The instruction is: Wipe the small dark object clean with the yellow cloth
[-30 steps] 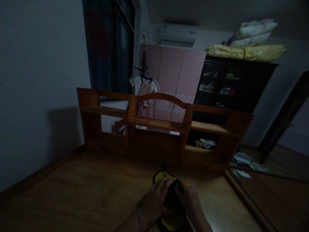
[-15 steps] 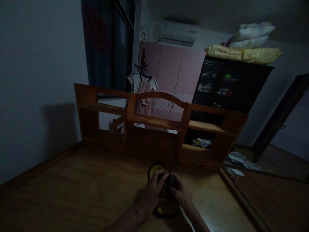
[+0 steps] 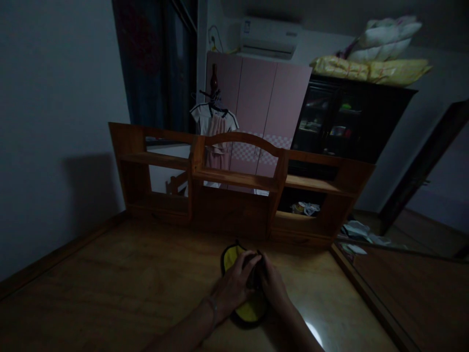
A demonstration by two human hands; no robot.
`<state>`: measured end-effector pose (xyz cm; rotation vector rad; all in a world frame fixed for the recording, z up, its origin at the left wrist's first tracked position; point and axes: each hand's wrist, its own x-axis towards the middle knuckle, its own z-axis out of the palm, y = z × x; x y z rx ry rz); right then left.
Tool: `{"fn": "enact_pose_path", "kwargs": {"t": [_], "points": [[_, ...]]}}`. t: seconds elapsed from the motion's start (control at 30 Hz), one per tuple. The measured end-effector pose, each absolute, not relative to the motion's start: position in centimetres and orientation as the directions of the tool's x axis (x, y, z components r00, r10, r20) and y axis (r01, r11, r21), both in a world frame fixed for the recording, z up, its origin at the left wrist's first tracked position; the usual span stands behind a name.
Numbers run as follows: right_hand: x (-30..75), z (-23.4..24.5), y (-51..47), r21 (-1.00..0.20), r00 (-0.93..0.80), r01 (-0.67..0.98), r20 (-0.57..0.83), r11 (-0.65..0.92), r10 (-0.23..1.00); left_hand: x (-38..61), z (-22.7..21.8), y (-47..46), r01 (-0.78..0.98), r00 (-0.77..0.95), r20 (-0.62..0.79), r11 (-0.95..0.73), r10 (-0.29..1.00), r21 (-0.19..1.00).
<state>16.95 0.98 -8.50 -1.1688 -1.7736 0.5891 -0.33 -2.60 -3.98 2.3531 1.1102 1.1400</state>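
A yellow cloth with a dark border (image 3: 234,259) lies on the wooden board (image 3: 120,278) in front of me. My left hand (image 3: 234,286) rests on it with its fingers curled over a dark fold at its middle. My right hand (image 3: 271,284) meets the left at that fold, fingers pressed together on the cloth. Both forearms reach in from the bottom edge. The room is dim and the fingertips are hard to make out.
A wooden shelf unit (image 3: 238,188) stands across the far edge of the board, with crumpled items (image 3: 306,209) in its lower right compartment. Behind it are a pink wardrobe (image 3: 256,112), a dark glass cabinet (image 3: 348,122) topped with bedding, and hanging clothes (image 3: 214,132). Papers (image 3: 357,230) lie right.
Both hands have slid forward over the board with the cloth. More of the forearms shows and the cloth lies flatter under the hands.
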Motion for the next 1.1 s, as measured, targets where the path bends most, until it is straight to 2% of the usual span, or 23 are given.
{"fn": "enact_pose_path", "kwargs": {"t": [0.17,0.33,0.43,0.53,0.77,1.1], "points": [[16.8,-6.1,0.1,-0.689,-0.19,0.567,0.424,0.451,0.886,-0.4,-3.8,-2.8,0.507,0.41,0.516,-0.658,0.752,0.557],[17.5,-5.2,0.0,-0.518,-0.205,0.742,0.43,0.426,0.879,-0.5,-3.6,-3.1,0.503,0.418,0.509,-0.658,0.753,0.56],[17.8,-5.1,0.1,-0.463,-0.184,0.805,0.401,0.372,0.897,-0.4,-3.6,-3.1,0.508,0.415,0.501,-0.65,0.76,0.565],[17.7,-4.9,0.0,-0.469,-0.158,0.814,0.388,0.342,0.908,-0.4,-3.8,-2.9,0.514,0.398,0.503,-0.641,0.767,0.57],[17.2,-4.8,0.0,-0.529,-0.185,0.748,0.414,0.401,0.891,-0.3,-4.2,-2.3,0.527,0.291,0.5,-0.573,0.816,0.628],[16.8,-4.8,-0.3,-0.547,-0.175,0.732,0.426,0.406,0.888,-0.3,-4.2,-2.1,0.504,0.283,0.512,-0.58,0.811,0.64]]}}
